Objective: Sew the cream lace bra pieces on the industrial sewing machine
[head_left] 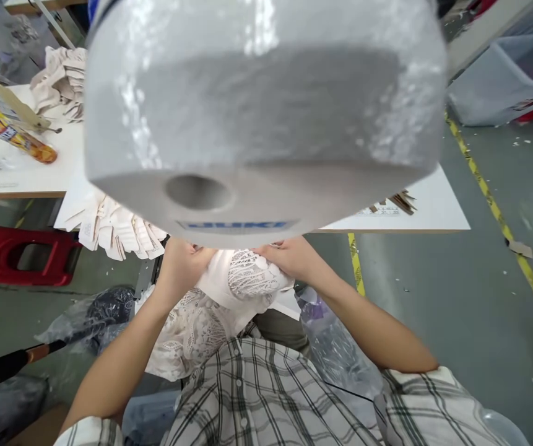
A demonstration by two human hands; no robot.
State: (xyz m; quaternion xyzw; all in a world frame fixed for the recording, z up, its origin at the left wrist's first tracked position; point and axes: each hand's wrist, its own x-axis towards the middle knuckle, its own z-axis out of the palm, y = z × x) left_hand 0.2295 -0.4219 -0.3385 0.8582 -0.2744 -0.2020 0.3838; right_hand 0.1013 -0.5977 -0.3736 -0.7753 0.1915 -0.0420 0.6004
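Note:
Close in front of me looms a pale grey JUKI sewing machine, its head covering the needle area. Under its lower edge, a cream lace bra spans the space between my two hands. My left hand grips its left side, with the thumb pointing inward. On the other side, my right hand pinches the lace near the cup's upper edge. The machine hides several fingertips of both hands. More cream lace pieces hang in a heap over my lap, below my left hand.
Cream fabric strips overhang the white table at left. Brown strips lie at its right. A yellow-orange packet sits on the left table. A red stool stands left, a clear plastic bin far right, plastic bags beside my lap.

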